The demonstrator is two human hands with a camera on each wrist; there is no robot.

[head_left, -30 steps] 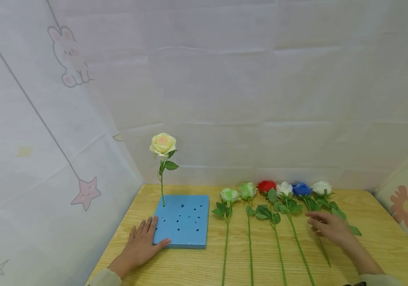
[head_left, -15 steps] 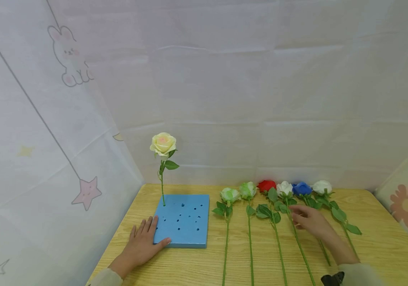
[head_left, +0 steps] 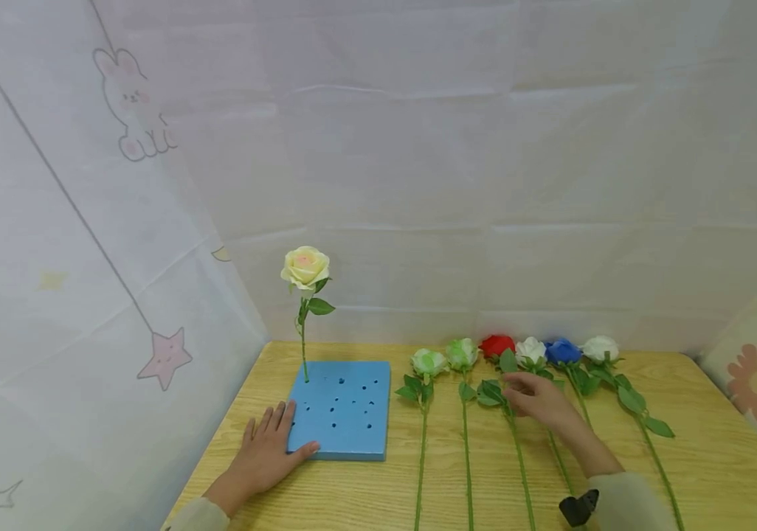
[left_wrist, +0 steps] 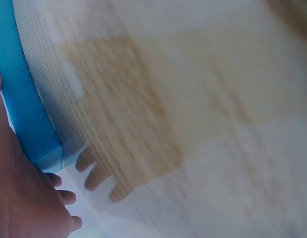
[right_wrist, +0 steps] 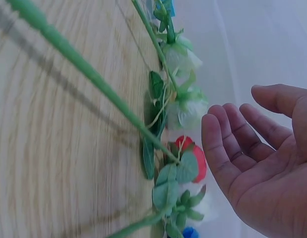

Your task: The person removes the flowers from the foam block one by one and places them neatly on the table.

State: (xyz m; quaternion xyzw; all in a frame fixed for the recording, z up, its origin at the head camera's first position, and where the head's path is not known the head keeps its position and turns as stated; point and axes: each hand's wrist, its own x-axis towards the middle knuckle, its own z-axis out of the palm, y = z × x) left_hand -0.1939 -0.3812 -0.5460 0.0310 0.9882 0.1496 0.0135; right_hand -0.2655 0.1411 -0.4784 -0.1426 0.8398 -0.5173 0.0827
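My left hand (head_left: 265,451) lies spread against the left front edge of a blue foam board (head_left: 352,436) dotted with holes. In the left wrist view the board's side (left_wrist: 24,99) runs beside that hand. A pale yellow artificial rose (head_left: 305,268) stands upright in the board's far left hole. My right hand (head_left: 541,402), fingers loosely bent, hovers over the stem of the red rose (head_left: 498,346), near its leaves. The right wrist view has nothing in the palm (right_wrist: 272,163); the red bloom (right_wrist: 193,158) shows beyond the fingertips.
Two green-white roses, one at the left end (head_left: 428,361) and its neighbour (head_left: 462,354), lie left of the red one. To its right lie a white rose (head_left: 530,349), a blue rose (head_left: 563,351) and another white rose (head_left: 600,349). A pale cloth backdrop (head_left: 392,184) rises behind the wooden table (head_left: 339,494).
My right hand has moved left across the row, from the blue rose's stem past the white one to the red rose's stem. The left hand has stayed on the board.
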